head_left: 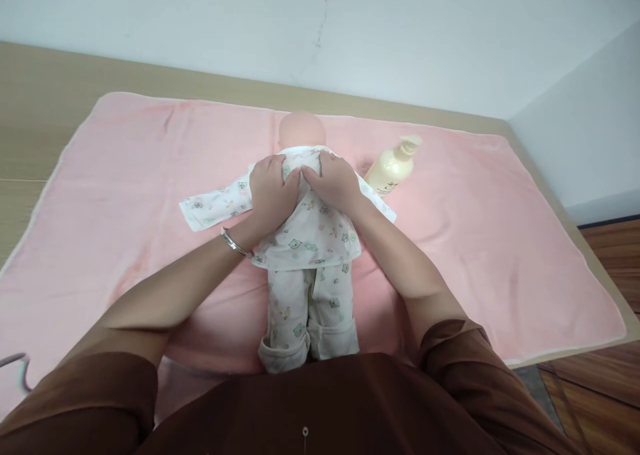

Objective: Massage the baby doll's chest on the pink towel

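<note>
We see the doll (310,238) on the pink blanket (480,241), its long axis near to far, head far. Writing on the bottle (393,169) at right is too small to read. Our left hand (274,191) and right hand (336,183) lie over the doll's shoulders, thumbs nearly touching; whether they grip cloth, we cannot tell.

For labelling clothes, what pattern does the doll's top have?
White top with small scattered prints, some green; head view.

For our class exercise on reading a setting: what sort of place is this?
Possibly a baby-care training room, though a home can't be ruled out: a clothed baby doll lies on a pink blanket, with a pump bottle nearby.
</note>
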The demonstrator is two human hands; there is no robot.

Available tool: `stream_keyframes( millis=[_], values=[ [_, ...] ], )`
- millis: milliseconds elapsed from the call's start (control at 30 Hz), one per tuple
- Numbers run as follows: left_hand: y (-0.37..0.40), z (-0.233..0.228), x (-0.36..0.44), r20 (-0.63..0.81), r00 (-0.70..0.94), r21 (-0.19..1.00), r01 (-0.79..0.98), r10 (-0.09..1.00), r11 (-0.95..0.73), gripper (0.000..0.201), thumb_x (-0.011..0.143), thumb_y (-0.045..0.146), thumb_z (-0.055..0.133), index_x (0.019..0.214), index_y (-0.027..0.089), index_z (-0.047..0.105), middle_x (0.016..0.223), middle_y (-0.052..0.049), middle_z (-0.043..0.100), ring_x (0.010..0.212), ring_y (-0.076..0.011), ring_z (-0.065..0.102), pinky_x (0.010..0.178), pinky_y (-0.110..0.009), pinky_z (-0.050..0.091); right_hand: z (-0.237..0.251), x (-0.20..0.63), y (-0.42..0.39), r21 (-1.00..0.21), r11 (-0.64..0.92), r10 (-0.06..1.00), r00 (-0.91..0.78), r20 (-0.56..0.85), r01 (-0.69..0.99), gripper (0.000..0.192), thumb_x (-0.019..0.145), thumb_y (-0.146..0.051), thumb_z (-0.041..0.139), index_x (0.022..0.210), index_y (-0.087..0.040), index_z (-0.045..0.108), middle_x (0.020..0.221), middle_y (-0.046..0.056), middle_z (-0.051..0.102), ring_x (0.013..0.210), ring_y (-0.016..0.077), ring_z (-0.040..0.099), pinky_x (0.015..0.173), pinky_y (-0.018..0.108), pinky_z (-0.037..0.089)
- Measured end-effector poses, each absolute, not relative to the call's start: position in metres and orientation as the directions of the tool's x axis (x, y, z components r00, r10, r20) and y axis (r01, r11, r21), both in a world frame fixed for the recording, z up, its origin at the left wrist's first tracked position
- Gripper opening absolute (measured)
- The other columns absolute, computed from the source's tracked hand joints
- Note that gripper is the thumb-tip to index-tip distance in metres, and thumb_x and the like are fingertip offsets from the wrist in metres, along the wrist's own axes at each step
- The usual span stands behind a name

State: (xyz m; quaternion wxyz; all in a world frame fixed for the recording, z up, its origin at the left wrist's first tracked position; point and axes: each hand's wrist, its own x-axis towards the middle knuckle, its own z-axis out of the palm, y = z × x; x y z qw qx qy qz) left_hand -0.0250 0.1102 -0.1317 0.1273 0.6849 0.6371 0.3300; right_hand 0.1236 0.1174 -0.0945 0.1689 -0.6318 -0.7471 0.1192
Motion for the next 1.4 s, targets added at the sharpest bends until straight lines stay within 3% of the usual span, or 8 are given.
stream_keyframes(
  millis=[233, 433, 600, 733, 900, 1033, 1167, 1400],
  values=[
    [0.103, -0.135, -0.025, 0.37, 0.003, 0.55, 0.806, 0.929, -0.221, 0.039, 0.097, 0.031, 0.046, 0.129, 0.016, 0.061, 0.137, -0.014, 0.066, 0.131, -0.032, 0.057, 0.118, -0.048, 0.043, -0.094, 0.124, 0.118, -0.37, 0.197, 0.98, -0.167, 0.112, 0.908, 0.048, 0.106, -0.045, 0.044, 0.128, -0.005, 0.06, 0.133, 0.02, 0.069, 0.127, 0.0339, 0.062, 0.114, 0.045, 0.047],
    [0.112, -0.126, -0.033, 0.307, 0.073, 0.525, 0.818, 0.949, -0.233, 0.041, 0.094, 0.035, 0.046, 0.123, 0.011, 0.063, 0.127, -0.021, 0.069, 0.123, -0.038, 0.061, 0.111, -0.054, 0.048, -0.087, 0.111, 0.095, -0.215, 0.202, 0.977, -0.181, 0.115, 0.956, 0.05, 0.109, -0.037, 0.032, 0.135, -0.001, 0.057, 0.137, 0.024, 0.065, 0.133, 0.0368, 0.058, 0.119, 0.049, 0.039],
    [0.12, -0.124, -0.038, 0.303, 0.068, 0.474, 0.855, 0.951, -0.212, 0.047, 0.093, 0.038, 0.049, 0.126, 0.007, 0.061, 0.134, -0.024, 0.064, 0.14, -0.0435, 0.05, 0.122, -0.06, 0.037, -0.064, 0.101, 0.057, -0.098, 0.248, 0.967, -0.241, 0.079, 0.964, 0.045, 0.107, -0.03, 0.033, 0.125, -0.002, 0.062, 0.125, 0.026, 0.069, 0.124, 0.039, 0.063, 0.109, 0.05, 0.047],
    [0.096, -0.116, -0.03, 0.316, 0.186, 0.384, 0.872, 0.93, -0.305, 0.045, 0.099, 0.039, 0.04, 0.122, 0.007, 0.064, 0.125, -0.025, 0.067, 0.128, -0.0427, 0.059, 0.114, -0.058, 0.044, -0.059, 0.109, 0.069, -0.267, 0.173, 0.983, -0.15, 0.102, 0.948, 0.043, 0.109, -0.036, 0.034, 0.125, -0.01, 0.064, 0.123, 0.018, 0.073, 0.119, 0.0339, 0.067, 0.102, 0.047, 0.054],
    [0.084, -0.104, -0.03, 0.315, 0.248, 0.353, 0.866, 0.916, -0.356, 0.039, 0.1, 0.032, 0.037, 0.113, 0.011, 0.067, 0.118, -0.022, 0.069, 0.12, -0.0381, 0.062, 0.109, -0.052, 0.048, -0.077, 0.117, 0.103, -0.354, 0.045, 0.998, -0.031, 0.046, 0.934, 0.072, 0.109, -0.048, 0.036, 0.154, 0.008, 0.035, 0.166, 0.03, 0.035, 0.16, 0.0387, 0.028, 0.132, 0.052, 0.025],
    [0.115, -0.109, -0.044, 0.271, 0.181, 0.375, 0.885, 0.945, -0.277, 0.04, 0.101, 0.033, 0.031, 0.101, 0.014, 0.067, 0.103, -0.021, 0.07, 0.109, -0.0371, 0.065, 0.103, -0.052, 0.05, -0.084, 0.111, 0.091, -0.278, 0.117, 0.993, -0.115, 0.023, 0.954, 0.07, 0.109, -0.05, 0.033, 0.146, 0.007, 0.049, 0.156, 0.031, 0.049, 0.153, 0.0414, 0.04, 0.13, 0.058, 0.024],
    [0.126, -0.117, -0.045, 0.187, 0.16, 0.392, 0.893, 0.969, -0.223, 0.047, 0.102, 0.039, 0.03, 0.101, 0.012, 0.069, 0.103, -0.023, 0.072, 0.106, -0.0382, 0.067, 0.101, -0.053, 0.052, -0.084, 0.105, 0.079, -0.198, 0.143, 0.988, -0.128, 0.086, 0.97, 0.063, 0.109, -0.041, 0.037, 0.146, 0.008, 0.049, 0.154, 0.033, 0.05, 0.15, 0.0419, 0.043, 0.129, 0.055, 0.027],
    [0.092, -0.127, -0.027, 0.406, 0.165, 0.362, 0.874, 0.899, -0.324, 0.056, 0.101, 0.04, 0.035, 0.135, 0.001, 0.057, 0.142, -0.028, 0.059, 0.139, -0.0408, 0.051, 0.121, -0.056, 0.038, -0.084, 0.129, 0.112, -0.376, 0.145, 0.983, -0.175, -0.047, 0.915, 0.066, 0.108, -0.056, 0.034, 0.138, -0.002, 0.057, 0.144, 0.025, 0.061, 0.139, 0.0381, 0.054, 0.12, 0.054, 0.038]
  ],
)
